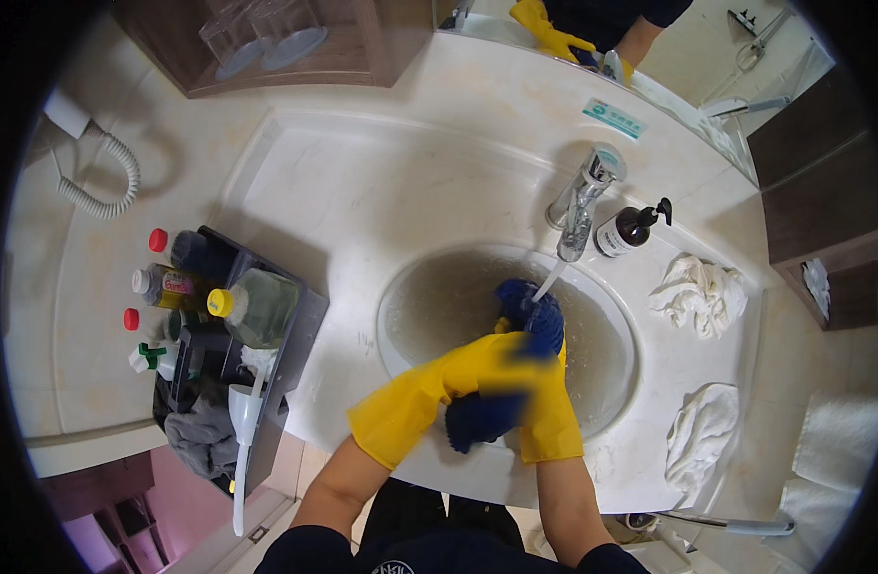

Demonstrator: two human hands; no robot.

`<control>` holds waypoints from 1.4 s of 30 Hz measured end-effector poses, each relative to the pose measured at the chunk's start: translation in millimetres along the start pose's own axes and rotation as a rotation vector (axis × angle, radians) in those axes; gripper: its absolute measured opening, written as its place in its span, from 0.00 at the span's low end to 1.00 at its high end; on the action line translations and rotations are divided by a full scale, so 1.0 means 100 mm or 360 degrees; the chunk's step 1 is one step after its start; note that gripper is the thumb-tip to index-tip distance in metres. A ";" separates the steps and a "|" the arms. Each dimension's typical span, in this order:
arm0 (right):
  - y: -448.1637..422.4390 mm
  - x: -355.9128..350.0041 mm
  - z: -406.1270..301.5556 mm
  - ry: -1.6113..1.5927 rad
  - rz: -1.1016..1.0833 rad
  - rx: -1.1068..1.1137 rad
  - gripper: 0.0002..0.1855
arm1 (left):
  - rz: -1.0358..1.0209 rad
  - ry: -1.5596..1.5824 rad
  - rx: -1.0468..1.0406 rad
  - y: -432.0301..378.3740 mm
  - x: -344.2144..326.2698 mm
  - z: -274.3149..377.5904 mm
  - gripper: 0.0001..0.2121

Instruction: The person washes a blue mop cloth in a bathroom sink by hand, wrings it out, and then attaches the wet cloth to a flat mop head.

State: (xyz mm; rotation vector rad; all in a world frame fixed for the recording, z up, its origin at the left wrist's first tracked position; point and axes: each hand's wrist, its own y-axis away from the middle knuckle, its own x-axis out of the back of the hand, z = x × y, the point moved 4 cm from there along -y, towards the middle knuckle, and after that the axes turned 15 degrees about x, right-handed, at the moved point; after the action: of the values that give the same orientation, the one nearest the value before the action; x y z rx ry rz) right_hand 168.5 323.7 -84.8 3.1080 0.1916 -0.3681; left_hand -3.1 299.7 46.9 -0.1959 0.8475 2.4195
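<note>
Both my hands are in yellow rubber gloves over a white oval washbasin (pixel 386 337) holding cloudy greyish water. A dark blue cloth (pixel 539 312) is bunched in my gloves, its upper part under water running from the chrome tap (pixel 579 215). My left hand (pixel 475 366) reaches across from the left and grips the cloth. My right hand (pixel 557 394) is closed on it too, with its fingers partly hidden behind the cloth and the left glove. A loose end of the cloth hangs below my wrists near the basin's front rim. The area around the gloves is partly blurred.
A dark grey caddy (pixel 306 323) with several bottles, a white toilet brush (pixel 242 438) and a grey cloth (pixel 206 434) stands at left. A brown pump bottle (pixel 628 231) is beside the tap. Crumpled white cloths (pixel 701 294) lie at right. A mirror (pixel 697 50) is behind.
</note>
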 end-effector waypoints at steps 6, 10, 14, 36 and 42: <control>0.24 0.60 0.02 -0.0802 0.0727 -0.0068 0.26 | 0.0706 -0.1088 0.0212 0.03 0.70 -0.01 0.25; 0.27 0.91 -0.26 -0.0556 0.0133 -0.0790 0.22 | 0.0842 -0.1257 -0.0006 -0.24 0.92 -0.15 0.19; 0.00 1.05 -0.64 0.1592 0.0046 -0.0505 0.29 | 0.0813 -0.1045 -0.0095 -0.45 0.96 -0.24 0.17; -0.20 -0.72 -0.99 0.1453 0.0135 0.0002 0.22 | 0.1471 0.0378 0.0445 -0.71 0.31 -0.80 0.28; -0.17 -0.90 -1.02 0.1530 -0.0592 0.0038 0.18 | 0.0880 0.1259 -0.0165 -0.63 0.18 -0.67 0.25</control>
State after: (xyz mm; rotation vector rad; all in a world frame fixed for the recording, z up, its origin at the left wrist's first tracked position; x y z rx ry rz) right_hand 103.5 331.8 35.7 2.9542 0.7485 1.1489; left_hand 14.0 307.2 -45.3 -1.1473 1.2265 2.9241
